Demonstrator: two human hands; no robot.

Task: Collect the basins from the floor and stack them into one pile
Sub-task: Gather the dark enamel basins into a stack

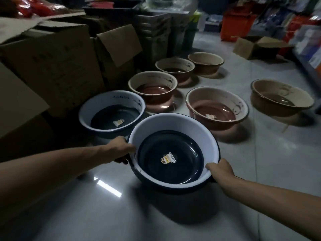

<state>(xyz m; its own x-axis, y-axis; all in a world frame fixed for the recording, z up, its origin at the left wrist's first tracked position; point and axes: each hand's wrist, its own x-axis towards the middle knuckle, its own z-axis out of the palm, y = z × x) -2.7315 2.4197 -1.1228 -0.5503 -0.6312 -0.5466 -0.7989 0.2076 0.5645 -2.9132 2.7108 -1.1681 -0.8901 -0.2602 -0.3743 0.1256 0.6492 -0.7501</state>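
Now both hands, left hand [119,150] and right hand [219,169], fingers clamped on the basin [173,126] rim, lift it; next: nesting into the neighbouring basin [111,105] beyond the left fingertips.

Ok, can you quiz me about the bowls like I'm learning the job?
1. True or false: the left hand and right hand both grip the rim of the round navy-and-white enamel basin.
2. How many round brown-and-cream enamel basins sit on the tiled floor? A three, B five, C eight.
3. Fill in: the second navy-and-white basin sits beside the brown ___ boxes.
Key: 1 true; 2 B; 3 cardboard.
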